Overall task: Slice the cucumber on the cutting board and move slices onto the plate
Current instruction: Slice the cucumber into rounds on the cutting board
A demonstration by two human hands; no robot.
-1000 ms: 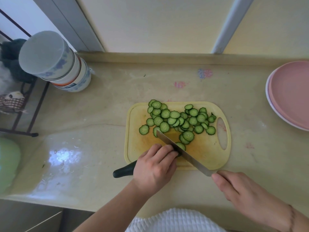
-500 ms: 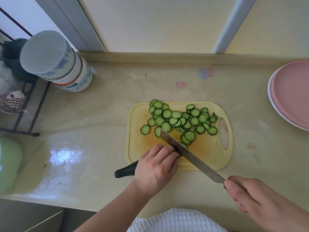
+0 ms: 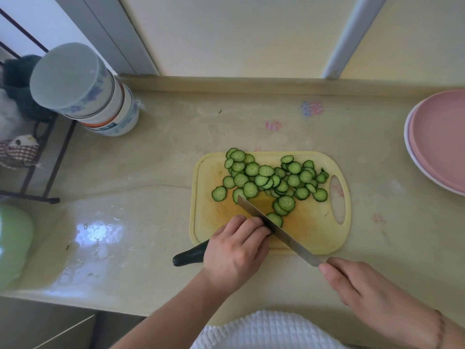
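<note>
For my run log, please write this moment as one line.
left hand holds cucumber | right hand holds knife | slices on board

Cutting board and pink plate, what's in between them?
Nothing stands there: the head view shows only bare counter between the cutting board and the pink plate, with a few faint reddish marks on it.

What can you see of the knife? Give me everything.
The knife has a long, narrow, pointed blade that looks like bright steel. It lies diagonally over the yellow cutting board, tip far-left beside the cucumber slices, heel near-right past the board's front edge. Its handle is hidden inside the right hand, which grips it. The blade's flat runs alongside the left hand fingertips, at the cut end of the cucumber, with one fresh slice against its right side.
</note>
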